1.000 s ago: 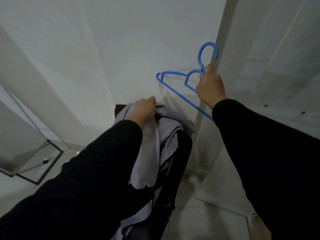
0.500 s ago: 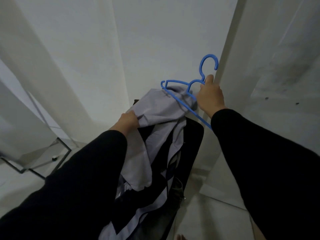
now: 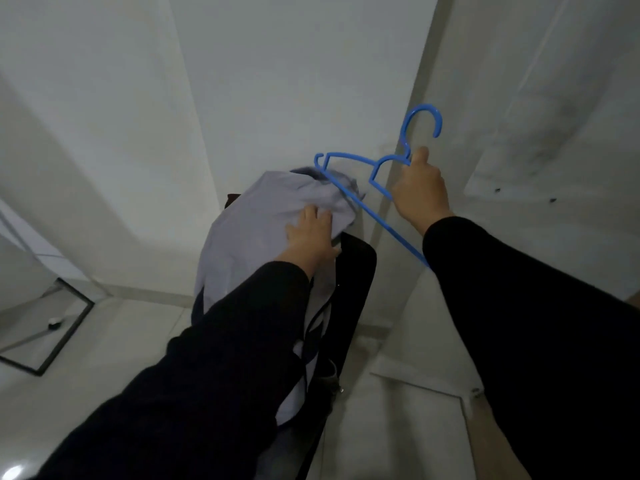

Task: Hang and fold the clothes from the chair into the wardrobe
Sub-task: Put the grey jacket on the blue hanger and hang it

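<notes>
A pale lilac garment [image 3: 256, 233] with dark stripes is lifted in front of me, its upper part bunched over one arm of a blue plastic hanger [image 3: 360, 188]. My right hand [image 3: 420, 192] grips the hanger at its neck, hook pointing up. My left hand [image 3: 311, 235] lies on the garment just below the hanger, fingers spread and pressing the cloth; whether it pinches the fabric I cannot tell. Behind the garment stands the dark chair [image 3: 356, 289], its back partly hidden by cloth and my left sleeve.
A white wall fills the background. To the right stands a white wardrobe panel [image 3: 554, 133] with smudges and small screw holes. A black-framed glass panel [image 3: 65, 337] lies on the pale floor at the lower left. Dark clothing hangs down the chair.
The garment has risen and its top now covers the hanger's left arm. My left hand moved from the cloth's left edge up to the middle, near the hanger.
</notes>
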A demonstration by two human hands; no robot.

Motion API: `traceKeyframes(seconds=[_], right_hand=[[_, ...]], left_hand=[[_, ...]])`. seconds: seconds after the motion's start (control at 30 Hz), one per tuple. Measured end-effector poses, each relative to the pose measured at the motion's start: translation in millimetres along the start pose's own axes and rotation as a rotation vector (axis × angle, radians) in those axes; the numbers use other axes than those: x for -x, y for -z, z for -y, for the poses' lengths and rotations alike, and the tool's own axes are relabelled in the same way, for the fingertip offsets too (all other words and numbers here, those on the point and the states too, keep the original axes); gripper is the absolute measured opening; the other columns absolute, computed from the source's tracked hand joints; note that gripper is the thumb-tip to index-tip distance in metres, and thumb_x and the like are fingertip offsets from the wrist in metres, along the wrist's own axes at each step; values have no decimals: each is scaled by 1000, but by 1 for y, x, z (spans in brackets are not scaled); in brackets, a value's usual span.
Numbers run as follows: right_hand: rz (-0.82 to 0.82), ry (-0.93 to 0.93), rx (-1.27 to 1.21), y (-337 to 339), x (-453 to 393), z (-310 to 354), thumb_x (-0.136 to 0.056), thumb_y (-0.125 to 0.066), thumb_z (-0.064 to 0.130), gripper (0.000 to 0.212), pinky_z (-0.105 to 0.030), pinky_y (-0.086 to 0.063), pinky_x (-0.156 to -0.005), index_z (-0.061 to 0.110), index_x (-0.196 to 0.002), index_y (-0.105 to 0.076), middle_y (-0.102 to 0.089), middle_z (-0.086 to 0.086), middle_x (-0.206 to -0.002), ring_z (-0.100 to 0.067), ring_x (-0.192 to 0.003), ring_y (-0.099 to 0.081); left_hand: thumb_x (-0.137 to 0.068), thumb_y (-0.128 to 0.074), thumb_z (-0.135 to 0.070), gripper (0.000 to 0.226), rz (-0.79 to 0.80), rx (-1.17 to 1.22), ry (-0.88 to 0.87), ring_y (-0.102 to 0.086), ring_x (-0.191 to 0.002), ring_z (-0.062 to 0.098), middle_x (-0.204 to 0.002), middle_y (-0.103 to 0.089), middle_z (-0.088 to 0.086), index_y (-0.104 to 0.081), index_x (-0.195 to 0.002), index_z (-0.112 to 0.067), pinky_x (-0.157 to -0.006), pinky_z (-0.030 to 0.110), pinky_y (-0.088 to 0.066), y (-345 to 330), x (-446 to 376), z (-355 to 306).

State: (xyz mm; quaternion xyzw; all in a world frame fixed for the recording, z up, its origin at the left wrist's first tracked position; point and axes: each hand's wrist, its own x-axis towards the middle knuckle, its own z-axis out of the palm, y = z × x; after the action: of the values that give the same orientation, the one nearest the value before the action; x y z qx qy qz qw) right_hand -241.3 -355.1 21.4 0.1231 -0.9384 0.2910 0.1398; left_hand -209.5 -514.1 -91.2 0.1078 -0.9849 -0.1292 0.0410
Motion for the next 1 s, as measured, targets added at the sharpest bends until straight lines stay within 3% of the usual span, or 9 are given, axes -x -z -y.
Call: traceKeyframes(seconds=[0.13, 0.3, 0.43, 0.53, 0.73, 0.83, 0.93, 1.0], right_hand=[[1, 10, -11, 0, -19, -17, -100, -35, 9, 26, -34, -40, -70, 2, -124, -36, -59, -21, -109, -35, -95, -59], [17, 22, -17, 2, -46, -34, -97, -37, 4, 31, -30, -40, -67, 4, -128, -34, -59, -18, -101, -27, -78, -53], [22, 60, -14, 3, -66, -41, -98, -36, 4, 34, -33, -38, -68, 5, -131, -36, -60, -20, -108, -32, -88, -57], [14, 102, -18, 3, -73, -35, -99, -33, 7, 29, -33, -35, -67, 4, -128, -38, -61, -20, -107, -30, -85, -55], [-14, 113, -194, 10, -74, -5, -101, -32, 10, 25, -33, -37, -67, 8, -125, -38, -60, -18, -105, -25, -78, -49], [-16, 134, -218, 17, -66, 14, -101, -32, 9, 25, -32, -36, -67, 7, -124, -38, -60, -18, -105, -24, -79, -48], [-41, 144, -255, 24, -53, 32, -101, -32, 9, 24, -34, -39, -68, 7, -124, -38, -59, -16, -103, -24, -80, -50], [-61, 153, -274, 28, -40, 43, -101, -33, 11, 24, -31, -39, -68, 8, -124, -38, -55, -12, -97, -23, -78, -50]], left_hand=[[-80, -63, -44, 83, -73, -146, 33, -22, -133, 32, -144, -19, 13, -17, -142, -14, -101, 53, -33, -4, -28, -23], [-81, -61, -27, 75, -126, -196, 136, -27, -131, 30, -143, -22, 12, -19, -142, -17, -99, 53, -35, 5, -61, -40], [-90, -51, -22, 41, -133, -115, 211, -38, -128, 32, -137, -40, 13, -40, -130, -16, -97, 53, -36, 32, -78, -34], [-95, -41, -17, 30, -197, 45, 308, -49, -120, 38, -129, -51, 20, -41, -124, -10, -99, 52, -38, 63, -83, -25], [-99, -33, -18, 37, -376, 299, 388, -47, -120, 44, -131, -48, 31, -36, -128, 5, -94, 42, -38, 135, -71, -4], [-96, -48, -36, 50, -340, 422, 320, -50, -112, 34, -123, -51, 22, -34, -129, -1, -86, 37, -39, 164, -52, 6], [-78, -70, -50, 62, -262, 206, 182, -50, -101, 24, -107, -53, 9, -43, -116, -8, -79, 30, -36, 187, -25, 17], [-85, -63, -45, 44, -226, -16, 169, -55, -105, 30, -100, -58, 11, -43, -101, -9, -81, 32, -37, 198, -11, 25]])
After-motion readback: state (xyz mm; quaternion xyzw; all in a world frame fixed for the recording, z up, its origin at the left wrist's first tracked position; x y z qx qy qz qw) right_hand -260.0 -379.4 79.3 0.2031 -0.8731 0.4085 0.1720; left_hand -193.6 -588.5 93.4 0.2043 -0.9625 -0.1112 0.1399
